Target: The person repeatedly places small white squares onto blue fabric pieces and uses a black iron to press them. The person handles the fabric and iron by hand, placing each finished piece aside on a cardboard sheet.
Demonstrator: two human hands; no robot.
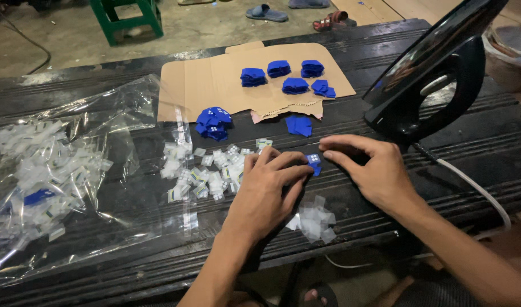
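Left hand, right hand pinch blue label; iron crowds right.

My left hand and right hand are bare; no rings, no watch, no gloves; both forearms are uncovered, sleeveless to the frame's edge.

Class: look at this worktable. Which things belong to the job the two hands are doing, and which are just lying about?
In the job:
left hand and right hand, both pinching a small blue label
white tags
blue label stacks on cardboard
clear bag of tags

Lying about:
black iron, standing upright
green stool
sandals
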